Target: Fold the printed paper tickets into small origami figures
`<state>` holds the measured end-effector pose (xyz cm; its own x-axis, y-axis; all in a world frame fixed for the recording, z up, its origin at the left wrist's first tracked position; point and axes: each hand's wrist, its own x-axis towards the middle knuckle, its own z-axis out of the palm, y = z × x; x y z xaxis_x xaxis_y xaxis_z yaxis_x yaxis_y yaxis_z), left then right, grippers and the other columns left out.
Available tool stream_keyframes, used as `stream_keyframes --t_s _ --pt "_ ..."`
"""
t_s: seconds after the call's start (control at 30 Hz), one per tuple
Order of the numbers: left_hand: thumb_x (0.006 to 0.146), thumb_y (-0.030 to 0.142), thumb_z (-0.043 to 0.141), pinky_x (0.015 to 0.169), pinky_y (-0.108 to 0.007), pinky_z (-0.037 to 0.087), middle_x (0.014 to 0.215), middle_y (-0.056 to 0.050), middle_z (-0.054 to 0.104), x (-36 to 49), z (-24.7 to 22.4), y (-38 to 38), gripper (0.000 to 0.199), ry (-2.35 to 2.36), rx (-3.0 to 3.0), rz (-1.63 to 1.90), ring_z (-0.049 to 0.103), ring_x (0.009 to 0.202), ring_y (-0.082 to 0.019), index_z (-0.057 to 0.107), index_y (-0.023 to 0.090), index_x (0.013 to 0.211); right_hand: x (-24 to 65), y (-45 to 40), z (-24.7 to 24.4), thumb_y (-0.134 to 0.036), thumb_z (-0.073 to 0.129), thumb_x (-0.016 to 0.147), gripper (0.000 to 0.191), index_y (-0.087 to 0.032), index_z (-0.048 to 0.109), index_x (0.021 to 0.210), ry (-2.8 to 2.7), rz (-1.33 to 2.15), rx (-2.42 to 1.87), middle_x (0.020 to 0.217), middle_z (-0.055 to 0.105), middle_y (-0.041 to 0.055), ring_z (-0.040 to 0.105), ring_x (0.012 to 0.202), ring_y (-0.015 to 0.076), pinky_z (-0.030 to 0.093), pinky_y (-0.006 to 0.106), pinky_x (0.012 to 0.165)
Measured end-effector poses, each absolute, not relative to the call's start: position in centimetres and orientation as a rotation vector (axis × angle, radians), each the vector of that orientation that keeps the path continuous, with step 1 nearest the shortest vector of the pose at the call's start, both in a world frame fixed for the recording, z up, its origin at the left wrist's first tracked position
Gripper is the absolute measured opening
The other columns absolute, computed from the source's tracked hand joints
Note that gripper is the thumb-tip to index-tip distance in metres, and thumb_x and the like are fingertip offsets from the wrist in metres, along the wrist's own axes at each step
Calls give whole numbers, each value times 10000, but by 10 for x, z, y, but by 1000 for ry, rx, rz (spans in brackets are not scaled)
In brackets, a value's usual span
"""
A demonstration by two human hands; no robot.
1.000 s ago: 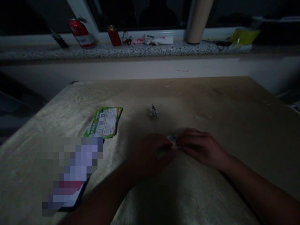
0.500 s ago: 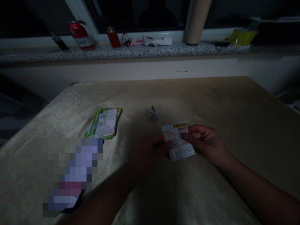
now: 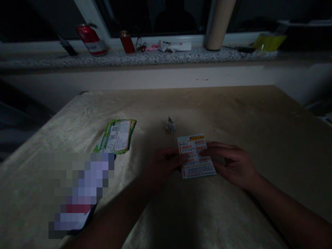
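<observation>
A small printed card (image 3: 193,169) with orange and black print and a yellow strip near its top is held just above the table. My left hand (image 3: 166,162) grips its left edge, the thumb lying over the printed face. At the card's right edge is my right hand (image 3: 233,160), closed on that side with a fingertip over the print; its other fingertips are partly hidden. Just beyond the card's top edge, a small crumpled wrapper (image 3: 170,126) lies on the table.
Left on the cloth-covered table (image 3: 233,110) lies a green printed packet (image 3: 121,133), with a phone (image 3: 88,190), its screen pixelated, nearer me. Along the stone windowsill (image 3: 109,59) stand a red can (image 3: 90,39), a red jar (image 3: 127,42), a cardboard tube (image 3: 219,27) and a yellow item (image 3: 268,42).
The card has turned a little and lies flatter to view. My right thumb has left its printed face, and a right finger now reaches over the edge. The left hand still grips it.
</observation>
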<state>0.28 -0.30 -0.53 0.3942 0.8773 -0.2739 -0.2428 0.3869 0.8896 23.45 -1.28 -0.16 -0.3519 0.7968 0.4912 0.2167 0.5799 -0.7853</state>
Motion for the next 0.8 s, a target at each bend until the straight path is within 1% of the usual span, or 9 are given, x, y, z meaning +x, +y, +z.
stream_keyframes --t_s 0.07,0.13,0.2,0.27,0.33,0.43,0.53,0.63,0.8 --pt "841 322 740 654 -296 614 821 -58 789 3 -4 -4 209 858 873 933 735 677 -169 756 150 958 234 -12 0 -134 730 886 228 -259 781 1070 -1827 787 -807 1074 794 46 766 976 175 626 259 853" --pt "873 287 697 591 -280 601 798 -18 776 1 -3 -7 245 828 947 1055 721 636 -159 700 197 1101 234 -12 2 -151 744 880 208 -272 792 1043 -1755 809 -817 1050 801 39 775 937 170 634 250 826" --pt "872 221 699 622 -282 608 874 3 783 -2 -4 -10 414 782 1118 1143 732 687 -158 614 272 1274 234 -12 4 -180 766 870 186 -282 803 1021 -1704 830 -836 1023 809 37 781 907 175 641 254 803" --pt "858 178 721 710 -295 615 1019 -14 783 -4 -5 -13 498 758 1371 1168 742 792 -162 603 308 1324 234 -13 6 -213 781 864 166 -287 811 1009 -1677 845 -847 1010 815 41 784 899 186 646 272 806" --pt "860 180 729 767 -296 607 1065 -39 777 -3 -5 -15 388 777 1608 1162 735 835 -163 693 278 1234 233 -13 7 -229 784 865 145 -288 816 994 -1666 861 -852 995 819 42 785 897 191 646 288 821" --pt "898 216 694 805 -295 602 1002 -59 792 0 -1 -17 135 850 1752 1168 740 864 -172 793 220 990 231 -14 7 -224 764 883 126 -282 818 980 -1657 892 -855 996 820 37 781 900 180 637 272 818" --pt "907 220 676 837 -290 605 1033 -65 806 4 6 -17 140 894 1725 1184 755 930 -185 800 203 845 227 -16 5 -236 716 925 107 -268 816 947 -1623 922 -855 1017 815 38 773 886 172 629 257 789" --pt "875 214 697 792 -281 618 1022 -67 814 5 11 -18 117 909 1701 1172 772 886 -192 802 194 827 224 -17 4 -285 687 952 130 -254 808 915 -1566 932 -882 965 814 39 763 817 165 617 248 726" --pt "865 261 713 685 -290 608 833 -57 809 7 14 -21 141 937 1781 1029 768 752 -203 802 210 769 222 -21 4 -367 678 955 246 -229 777 777 -1466 928 -934 845 795 52 721 698 169 587 262 637"
